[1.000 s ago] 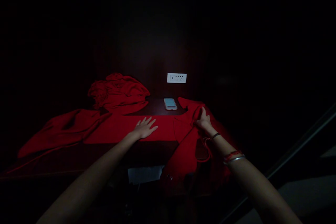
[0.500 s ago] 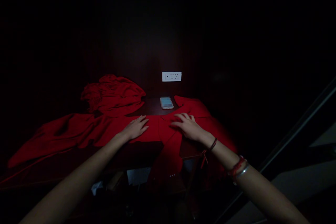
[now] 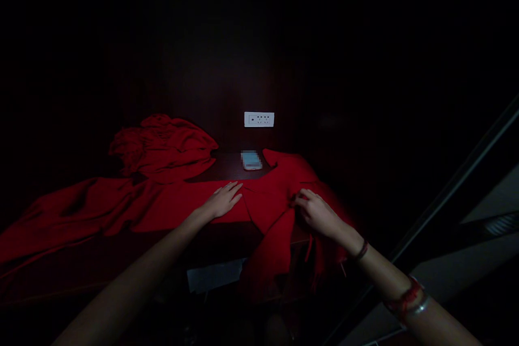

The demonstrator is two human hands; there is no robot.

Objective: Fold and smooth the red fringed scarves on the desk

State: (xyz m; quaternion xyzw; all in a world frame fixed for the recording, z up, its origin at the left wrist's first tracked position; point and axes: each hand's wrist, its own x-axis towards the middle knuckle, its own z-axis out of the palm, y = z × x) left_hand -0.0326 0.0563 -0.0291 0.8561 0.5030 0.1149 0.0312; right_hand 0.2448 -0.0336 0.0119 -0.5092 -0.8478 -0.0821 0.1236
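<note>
A long red garment (image 3: 166, 206) lies spread across the dark tabletop, with a panel draping over the front edge. My left hand (image 3: 222, 201) rests flat on its middle, fingers stretched out. Farther right, my right hand (image 3: 317, 212) has its fingers curled together on the garment's edge, apparently pinching the cloth; the fingertips are partly lost in shadow. A thin red tie hangs below this hand.
A bunched red cloth (image 3: 166, 146) lies at the back left. A phone (image 3: 251, 160) with a blurred screen sits behind the garment, below a white wall socket (image 3: 259, 119). Pale paper (image 3: 214, 275) shows under the tabletop. The surroundings are very dark.
My right hand has moved right and slightly down, its spread fingers now curled onto the cloth. My left hand has slid right, and the hanging panel has shifted right.
</note>
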